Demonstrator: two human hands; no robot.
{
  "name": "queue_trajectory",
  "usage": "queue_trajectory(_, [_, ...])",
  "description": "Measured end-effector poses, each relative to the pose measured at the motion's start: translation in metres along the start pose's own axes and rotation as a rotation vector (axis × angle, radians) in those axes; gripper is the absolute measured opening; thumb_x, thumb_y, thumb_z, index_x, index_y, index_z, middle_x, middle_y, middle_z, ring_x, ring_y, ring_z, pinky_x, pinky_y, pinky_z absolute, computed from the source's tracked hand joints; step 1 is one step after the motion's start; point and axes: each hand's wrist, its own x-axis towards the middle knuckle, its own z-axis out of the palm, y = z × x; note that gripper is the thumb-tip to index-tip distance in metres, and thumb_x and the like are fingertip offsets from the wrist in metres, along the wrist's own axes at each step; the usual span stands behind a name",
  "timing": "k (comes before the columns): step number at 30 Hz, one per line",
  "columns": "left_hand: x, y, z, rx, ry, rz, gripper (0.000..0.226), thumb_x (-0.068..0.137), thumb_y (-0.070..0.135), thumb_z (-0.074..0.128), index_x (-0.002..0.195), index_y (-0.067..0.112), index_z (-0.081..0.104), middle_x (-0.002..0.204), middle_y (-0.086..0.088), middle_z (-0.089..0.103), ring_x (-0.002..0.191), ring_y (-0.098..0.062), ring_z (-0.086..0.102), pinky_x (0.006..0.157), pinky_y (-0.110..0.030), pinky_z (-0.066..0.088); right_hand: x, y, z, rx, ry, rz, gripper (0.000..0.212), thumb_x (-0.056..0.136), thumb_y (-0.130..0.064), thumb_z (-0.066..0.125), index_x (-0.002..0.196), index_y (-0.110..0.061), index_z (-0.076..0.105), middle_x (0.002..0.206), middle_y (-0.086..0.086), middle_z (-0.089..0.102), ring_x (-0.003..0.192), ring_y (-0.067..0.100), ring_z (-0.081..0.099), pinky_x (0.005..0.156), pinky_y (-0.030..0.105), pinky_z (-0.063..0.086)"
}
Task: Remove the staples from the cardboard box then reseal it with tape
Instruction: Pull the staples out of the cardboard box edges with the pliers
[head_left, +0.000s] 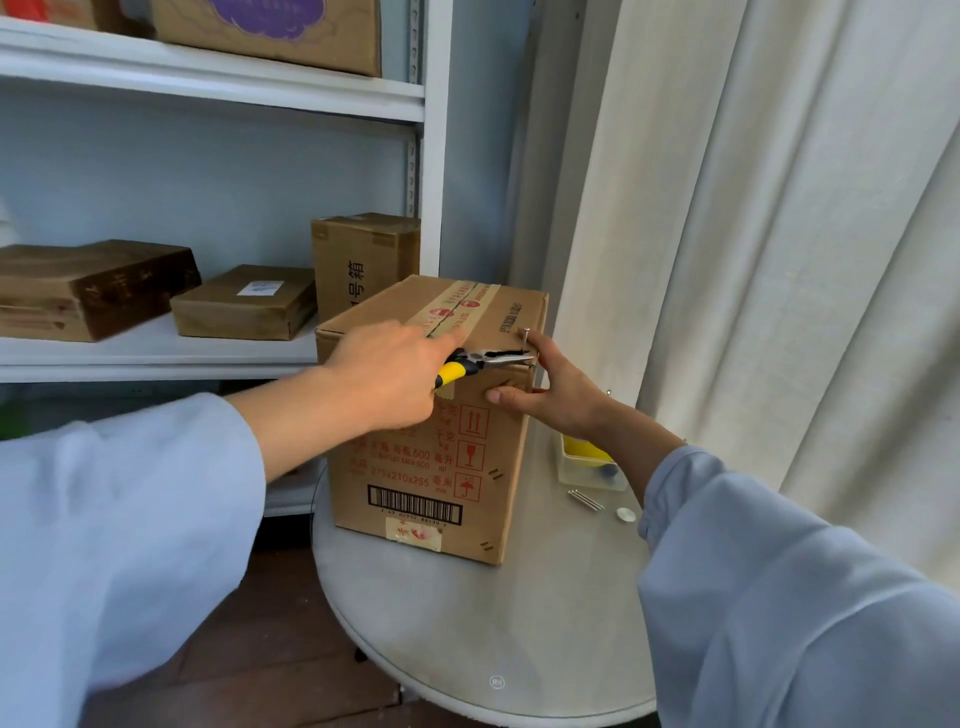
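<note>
Cardboard box is standing upright on my round desk, right next to the shelf unit and the curtain. Still on the staple-pulling step here. My left hand is wrapped tight around the yellow-handled pliers, with the nose poked in at the top front edge near the right corner. My right hand is bracing that corner, thumb on the front face, and seems to pinch a little metal pin sticking up. A couple of pulled pieces are lying on the desk. Next I figure I need to bite the staple and lever gently so the cardboard doesn't tear. No tape roll in sight yet.
</note>
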Motion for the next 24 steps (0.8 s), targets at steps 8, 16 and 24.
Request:
queue_trajectory(8, [0.001, -0.001, 0.001, -0.042, -0.009, 0.011, 0.06, 0.09, 0.021, 0.05, 0.144, 0.036, 0.029, 0.135, -0.005, 0.054, 0.105, -0.028, 0.059, 0.072, -0.035, 0.051, -0.002, -0.001, 0.0, 0.0, 0.001, 0.011, 0.093, 0.081, -0.038, 0.073, 0.151, -0.028, 0.012, 0.148, 0.004, 0.039, 0.135, 0.027, 0.039, 0.112, 0.039, 0.032])
queue_trajectory(16, [-0.003, 0.006, 0.013, -0.375, -0.065, -0.141, 0.067, 0.091, 0.02, 0.047, 0.147, 0.044, 0.02, 0.152, 0.001, 0.034, 0.109, -0.027, 0.056, 0.068, -0.031, 0.047, -0.006, -0.008, -0.004, -0.086, 0.017, -0.028, 0.096, 0.078, -0.039, 0.075, 0.152, -0.024, 0.016, 0.148, 0.005, 0.04, 0.137, 0.027, 0.037, 0.114, 0.041, 0.03])
queue_trajectory(24, [-0.004, 0.006, -0.014, -0.2, 0.006, -0.087, 0.07, 0.087, 0.017, 0.049, 0.148, 0.039, 0.022, 0.135, -0.008, 0.053, 0.095, -0.03, 0.06, 0.058, -0.029, 0.048, -0.013, -0.029, -0.02, 0.035, 0.395, -0.149, 0.048, 0.085, -0.046, 0.064, 0.118, -0.012, 0.068, 0.108, 0.002, 0.069, 0.1, 0.014, 0.061, 0.081, 0.024, 0.047])
